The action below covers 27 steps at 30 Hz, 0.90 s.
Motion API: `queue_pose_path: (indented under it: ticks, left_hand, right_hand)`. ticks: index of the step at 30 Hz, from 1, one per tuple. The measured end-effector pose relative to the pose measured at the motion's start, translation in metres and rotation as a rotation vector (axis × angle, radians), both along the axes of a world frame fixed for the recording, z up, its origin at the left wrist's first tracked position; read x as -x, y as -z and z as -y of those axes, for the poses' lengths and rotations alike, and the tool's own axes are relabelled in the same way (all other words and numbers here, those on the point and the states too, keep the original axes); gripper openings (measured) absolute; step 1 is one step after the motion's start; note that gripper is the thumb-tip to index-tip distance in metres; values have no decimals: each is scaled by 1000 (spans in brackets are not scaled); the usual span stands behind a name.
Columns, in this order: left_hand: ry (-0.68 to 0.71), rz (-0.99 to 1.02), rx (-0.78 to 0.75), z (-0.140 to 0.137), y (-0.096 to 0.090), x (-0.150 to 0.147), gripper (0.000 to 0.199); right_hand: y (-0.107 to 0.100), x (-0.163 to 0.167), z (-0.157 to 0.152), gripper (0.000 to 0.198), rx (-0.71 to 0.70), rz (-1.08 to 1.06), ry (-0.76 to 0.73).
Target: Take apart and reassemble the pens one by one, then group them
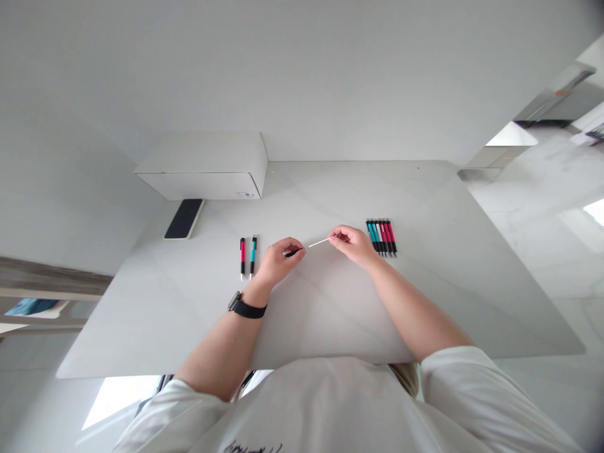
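My left hand [279, 261] is closed round a dark pen barrel [293, 253], most of which the fingers hide. A thin white pen refill [318, 243] reaches from the barrel's tip across to my right hand [352, 243], which pinches its far end. Left of my left hand lie a red pen [242, 258] and a teal pen [253, 257], side by side and apart. Just beyond my right hand, a tight row of several pens [382, 237] in teal, white and red lies on the table.
The white table [321, 314] bears a white box [202, 170] at the back left, against the wall. A phone [184, 219] lies in front of the box. A dark watch [246, 307] is on my left wrist.
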<state>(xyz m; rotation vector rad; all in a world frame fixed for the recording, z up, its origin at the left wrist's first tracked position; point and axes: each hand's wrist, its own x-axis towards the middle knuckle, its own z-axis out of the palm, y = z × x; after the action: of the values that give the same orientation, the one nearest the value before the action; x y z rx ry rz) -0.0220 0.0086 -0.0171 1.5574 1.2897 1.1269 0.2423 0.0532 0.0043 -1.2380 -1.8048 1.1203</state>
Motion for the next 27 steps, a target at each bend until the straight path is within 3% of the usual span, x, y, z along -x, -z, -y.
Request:
queue_pose_path:
  ticks: [5,10,13,18,23,27]
  left_hand:
    - [17,-102,2,1,-5,1,18]
    - [-31,-128,-19,0,-4,2,20]
    - [-52,-130,-17,-1,-2,3,20]
    - [-55,-134,-15,-2,-3,3,21]
    - [-45,-140,-23,-2,-3,2,20]
    - [-51,-148,-25,-3,-1,2,20]
  right_hand:
    - [6,-3,-8,40,133,-268,31]
    - [-5,-16,-20,44,41,-385,215]
    - [-16,-25,-28,43,23,-220,189]
    - [-29,-18,-47,43,29,272,-5]
    - [-28,5,-72,30,110,735,-164]
    - [-23,21,-83,28,144,951,-201]
